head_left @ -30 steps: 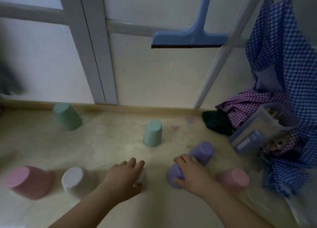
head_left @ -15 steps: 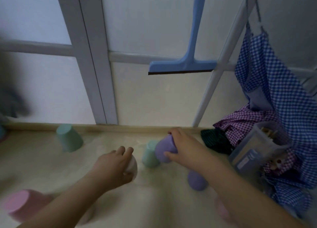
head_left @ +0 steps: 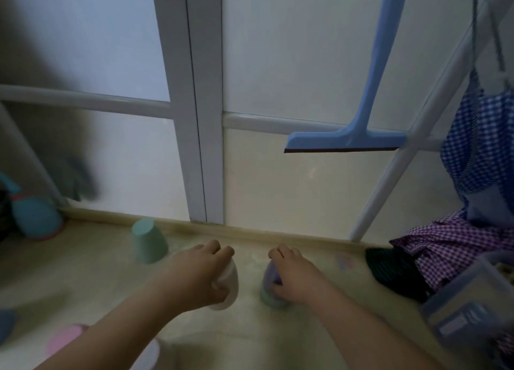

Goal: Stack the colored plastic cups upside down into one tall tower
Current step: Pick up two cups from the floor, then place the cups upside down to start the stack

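A: Head view, only cam. What's the right hand (head_left: 292, 275) doing?

B: Wrapped round the purple cup (head_left: 269, 276), fingers curled over it from above. That cup sits upside down on a green cup (head_left: 271, 300), which stands on the floor (head_left: 83, 280) right under the hand. Whether it's fully seated, can't tell, the hand hides most of the join.

A: Left hand (head_left: 200, 275)?

B: Closed on a white cup (head_left: 229, 285), also upside down, thumb side facing the other hand. It's just beside the purple/green pair, not touching it.

A: So the step is?

B: I'd say: settle purple on green, then bring white over and drop it on top. To do that well imo: press purple straight down till it stops rocking, let go gently, keep the right hand low on the stack to steady it. Lift white clear above the top, centre it, lower straight, no sideways slide.

A: Risks?

B: Light plastic, so a nudge tips the lot. White is close enough to bump the stack on the way up.

A: Other cups?

B: Another green one (head_left: 148, 240) further out, left of the left hand, by the door sill. A pink one (head_left: 65, 339) near the left forearm, blurred. Picture's dim, edges smeared, so more may be out of frame.
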A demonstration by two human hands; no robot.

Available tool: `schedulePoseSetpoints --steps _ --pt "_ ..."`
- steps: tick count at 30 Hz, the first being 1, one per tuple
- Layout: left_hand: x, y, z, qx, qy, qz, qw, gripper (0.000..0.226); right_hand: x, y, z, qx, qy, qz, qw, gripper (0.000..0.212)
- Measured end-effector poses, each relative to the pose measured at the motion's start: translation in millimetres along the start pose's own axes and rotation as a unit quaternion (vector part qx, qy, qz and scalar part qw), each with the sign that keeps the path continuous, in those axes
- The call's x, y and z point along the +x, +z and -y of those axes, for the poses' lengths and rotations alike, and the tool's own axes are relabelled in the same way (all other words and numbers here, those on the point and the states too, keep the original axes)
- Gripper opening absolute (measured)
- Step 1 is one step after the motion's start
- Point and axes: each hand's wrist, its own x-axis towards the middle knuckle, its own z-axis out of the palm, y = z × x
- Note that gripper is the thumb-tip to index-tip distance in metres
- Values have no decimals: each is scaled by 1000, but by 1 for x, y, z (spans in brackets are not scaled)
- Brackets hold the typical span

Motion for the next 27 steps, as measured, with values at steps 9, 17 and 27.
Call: schedulePoseSetpoints --steps 9,17,27 --pt "52 -57 -37 13 77 -49 996 66 -29 -29 -32 39 24 -85 995 71" --pt "104 -35 -100 42 149 -24 988 64 -110 -35 -88 26 137 -67 988 67" --pt "102 28 -103 8 101 23 995 68 -167 4 -116 61 210 -30 975 67"
